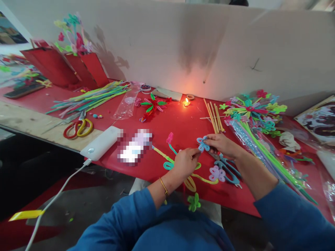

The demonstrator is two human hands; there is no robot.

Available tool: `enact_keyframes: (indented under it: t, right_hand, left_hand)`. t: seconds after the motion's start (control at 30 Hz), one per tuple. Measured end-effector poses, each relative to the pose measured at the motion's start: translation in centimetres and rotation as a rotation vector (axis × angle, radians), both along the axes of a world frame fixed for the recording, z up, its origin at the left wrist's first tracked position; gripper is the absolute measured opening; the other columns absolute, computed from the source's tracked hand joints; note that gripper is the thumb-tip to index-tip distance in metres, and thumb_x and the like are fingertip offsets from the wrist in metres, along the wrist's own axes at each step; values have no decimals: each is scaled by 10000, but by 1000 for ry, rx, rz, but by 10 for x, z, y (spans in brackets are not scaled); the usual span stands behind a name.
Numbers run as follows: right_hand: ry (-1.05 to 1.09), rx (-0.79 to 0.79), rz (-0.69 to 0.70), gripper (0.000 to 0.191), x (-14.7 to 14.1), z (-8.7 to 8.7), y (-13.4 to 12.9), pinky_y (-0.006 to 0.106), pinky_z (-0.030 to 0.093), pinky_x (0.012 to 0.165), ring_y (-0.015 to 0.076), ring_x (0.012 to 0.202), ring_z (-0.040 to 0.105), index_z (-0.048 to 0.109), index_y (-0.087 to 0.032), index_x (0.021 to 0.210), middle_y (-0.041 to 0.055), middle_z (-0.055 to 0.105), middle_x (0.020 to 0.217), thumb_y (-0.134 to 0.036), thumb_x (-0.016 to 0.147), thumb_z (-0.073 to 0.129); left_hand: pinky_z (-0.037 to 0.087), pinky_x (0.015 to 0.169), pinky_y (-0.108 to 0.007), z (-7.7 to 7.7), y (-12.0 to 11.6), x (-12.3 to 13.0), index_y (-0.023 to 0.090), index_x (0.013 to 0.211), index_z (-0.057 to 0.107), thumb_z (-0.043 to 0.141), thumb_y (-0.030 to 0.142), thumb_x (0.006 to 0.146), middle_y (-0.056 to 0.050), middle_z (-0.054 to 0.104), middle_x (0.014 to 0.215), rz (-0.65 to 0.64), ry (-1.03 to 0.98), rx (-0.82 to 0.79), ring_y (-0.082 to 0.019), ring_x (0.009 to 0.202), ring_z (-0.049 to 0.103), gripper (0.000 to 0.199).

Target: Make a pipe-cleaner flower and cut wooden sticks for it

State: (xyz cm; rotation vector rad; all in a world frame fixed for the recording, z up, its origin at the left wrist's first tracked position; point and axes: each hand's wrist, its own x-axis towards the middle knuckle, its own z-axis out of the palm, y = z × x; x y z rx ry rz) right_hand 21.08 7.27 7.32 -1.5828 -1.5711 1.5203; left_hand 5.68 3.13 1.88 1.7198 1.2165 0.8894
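Observation:
Between my two hands is a light blue pipe-cleaner flower (pixel 202 143) with looped petals. My right hand (pixel 220 143) pinches it from the right side. The fingers of my left hand (pixel 186 161) are closed at its lower left edge. Under and around my left hand lies a pipe-cleaner stem piece (pixel 163 153) in yellow and teal loops, with a pink flower (pixel 170 137) above it. A lilac flower (pixel 217 173) and a green flower (pixel 194 202) are nearer to me. Blue-handled scissors (pixel 228 169) lie beneath my right hand, partly hidden by it.
A lit candle (pixel 186 102) burns near the wall. Wooden sticks (pixel 214 115) lie right of it. Bundled pipe cleaners (pixel 91 99), red-and-yellow scissors (pixel 77 128) and a white power bank (pixel 101 144) with a cable are at left. A flower bunch (pixel 251 108) stands at right.

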Motion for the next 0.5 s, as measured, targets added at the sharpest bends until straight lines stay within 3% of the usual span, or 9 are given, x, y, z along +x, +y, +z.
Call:
enact_keyframes:
  t: [0.2,0.37,0.5]
  right_hand:
    - [-15,-162,230,259,16,-2,7,189,313,388,52,380,403,520,-171,707,-64,482,465,-420,673,583]
    - [-167,-91,374,228,13,3,5,200,338,398,61,405,427,519,-173,710,-46,489,533,-399,731,533]
    - [-283,-32,407,208,5,10,2,204,326,383,72,395,431,514,-173,690,-46,465,504,-373,748,505]
  left_hand:
    - [393,600,-207,-4,4,-2,172,824,677,493,258,739,-18,651,701,-64,-13,-93,-121,625,542,220]
    - [350,524,-191,-5,4,-3,146,752,674,489,257,729,1,615,618,-131,29,-81,-97,561,500,217]
    - [323,492,-194,-3,3,-1,141,738,671,472,256,739,8,596,585,-142,68,-74,-90,524,480,230]
